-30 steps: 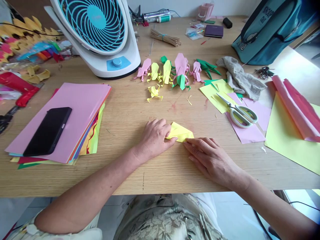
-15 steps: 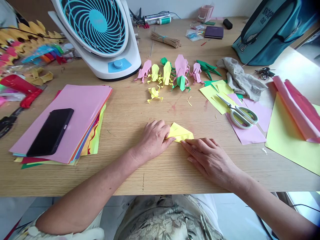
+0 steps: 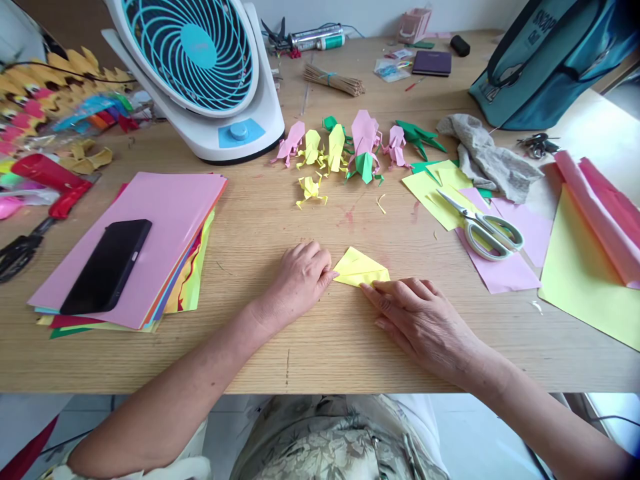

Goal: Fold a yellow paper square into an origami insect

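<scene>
A small piece of folded yellow paper (image 3: 361, 265) lies on the table in front of me, with crease lines across it. My left hand (image 3: 303, 275) is closed at its left corner, the thumb and curled fingers pinching the pointed tip. Along the lower right edge, my right hand (image 3: 417, 323) grips the paper between thumb and forefinger, its other fingers bent together. Behind the paper stand several origami frogs, among them a small yellow frog (image 3: 311, 189), a large pink frog (image 3: 365, 133) and a green frog (image 3: 366, 168).
A black phone (image 3: 106, 267) rests on a stack of coloured paper (image 3: 173, 213) to the left. Scissors (image 3: 483, 227) lie on cut paper sheets at the right. Further back are a fan (image 3: 197, 50), a grey cloth (image 3: 493, 160) and a teal bag (image 3: 545, 73).
My left hand has slid left along the paper, so its thumb now sits at the left tip and more yellow shows. The right hand stays at the lower right edge.
</scene>
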Motion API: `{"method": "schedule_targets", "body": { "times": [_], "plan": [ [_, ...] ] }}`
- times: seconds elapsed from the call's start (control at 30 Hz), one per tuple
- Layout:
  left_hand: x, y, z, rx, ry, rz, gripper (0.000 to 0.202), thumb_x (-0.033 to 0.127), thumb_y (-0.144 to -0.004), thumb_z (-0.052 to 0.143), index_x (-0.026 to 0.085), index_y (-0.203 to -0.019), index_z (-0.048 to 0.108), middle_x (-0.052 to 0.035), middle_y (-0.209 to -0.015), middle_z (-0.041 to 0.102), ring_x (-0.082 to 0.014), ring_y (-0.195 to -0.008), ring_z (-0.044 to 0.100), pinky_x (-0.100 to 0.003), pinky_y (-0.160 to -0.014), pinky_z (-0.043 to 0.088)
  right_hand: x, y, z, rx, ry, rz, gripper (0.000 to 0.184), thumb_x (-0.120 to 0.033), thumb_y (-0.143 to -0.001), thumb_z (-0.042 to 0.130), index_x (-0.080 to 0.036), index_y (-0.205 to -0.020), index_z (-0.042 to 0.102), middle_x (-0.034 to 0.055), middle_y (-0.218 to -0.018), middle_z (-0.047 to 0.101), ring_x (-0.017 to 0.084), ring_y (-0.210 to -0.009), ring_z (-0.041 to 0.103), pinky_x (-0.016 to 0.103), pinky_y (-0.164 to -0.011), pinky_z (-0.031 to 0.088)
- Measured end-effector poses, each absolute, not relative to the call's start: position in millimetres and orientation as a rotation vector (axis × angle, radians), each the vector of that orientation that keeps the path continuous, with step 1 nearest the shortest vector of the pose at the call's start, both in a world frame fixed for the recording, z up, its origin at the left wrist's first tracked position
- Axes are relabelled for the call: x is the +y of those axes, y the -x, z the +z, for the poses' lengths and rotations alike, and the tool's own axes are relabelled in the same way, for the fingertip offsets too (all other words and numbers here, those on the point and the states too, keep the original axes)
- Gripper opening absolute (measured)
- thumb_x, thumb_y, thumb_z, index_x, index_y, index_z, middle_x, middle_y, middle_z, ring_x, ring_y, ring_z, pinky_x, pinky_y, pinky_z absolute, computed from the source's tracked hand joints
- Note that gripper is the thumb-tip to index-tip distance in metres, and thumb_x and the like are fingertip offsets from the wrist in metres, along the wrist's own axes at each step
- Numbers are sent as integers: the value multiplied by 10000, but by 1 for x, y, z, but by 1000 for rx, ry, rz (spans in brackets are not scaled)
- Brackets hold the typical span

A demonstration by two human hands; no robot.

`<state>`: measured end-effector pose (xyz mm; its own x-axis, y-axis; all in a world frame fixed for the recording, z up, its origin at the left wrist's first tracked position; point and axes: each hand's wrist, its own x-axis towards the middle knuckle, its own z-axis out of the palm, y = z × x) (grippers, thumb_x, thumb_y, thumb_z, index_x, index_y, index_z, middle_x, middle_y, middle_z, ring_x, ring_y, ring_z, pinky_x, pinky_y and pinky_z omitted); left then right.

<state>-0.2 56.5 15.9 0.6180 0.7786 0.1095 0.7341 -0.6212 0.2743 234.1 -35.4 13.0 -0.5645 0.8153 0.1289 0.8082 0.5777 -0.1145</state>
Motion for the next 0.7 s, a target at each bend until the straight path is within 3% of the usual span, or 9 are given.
{"method": "schedule_targets", "body": {
  "times": [0.23,0.33,0.4,0.5,0.7],
  "plan": [
    [58,14,17,1180,-2559,540,146,129,-945,506,183,-812,530,-38,-865,580,-184,-836,538,-302,-740,423,-35,-229,12,-2663,1402,-18,453,-358,-1023,424,-159,-1424,498,116,-1122,632,264,-942,511,413,-808,401],
    [47,20,20,1159,-2642,678,181,165,-984,447,179,-889,600,-53,-871,615,-192,-866,550,-324,-783,436,-35,-228,12,-2653,1405,-17,455,-357,-1016,442,-168,-1426,500,115,-1112,630,262,-939,503,414,-808,402],
    [36,21,21,1003,-2788,598,181,188,-986,472,187,-1035,646,-66,-957,669,-206,-912,563,-351,-815,432,-35,-228,12,-2641,1414,-11,450,-361,-1013,450,-179,-1421,509,112,-1106,631,262,-936,502,415,-808,405],
    [21,17,19,797,-2940,455,307,175,-991,468,175,-1275,584,-91,-1150,683,-218,-1015,581,-372,-863,437,-36,-228,11,-2624,1433,8,464,-366,-1009,458,-214,-1446,486,108,-1126,631,262,-937,508,419,-810,410],
    [15,10,15,783,-3038,320,388,220,-999,480,107,-1369,511,-111,-1264,650,-244,-1063,566,-387,-892,462,-36,-230,10,-2606,1411,88,527,-374,-1007,466,-209,-1503,402,120,-1175,624,272,-970,522,431,-831,424]
  ]
}}
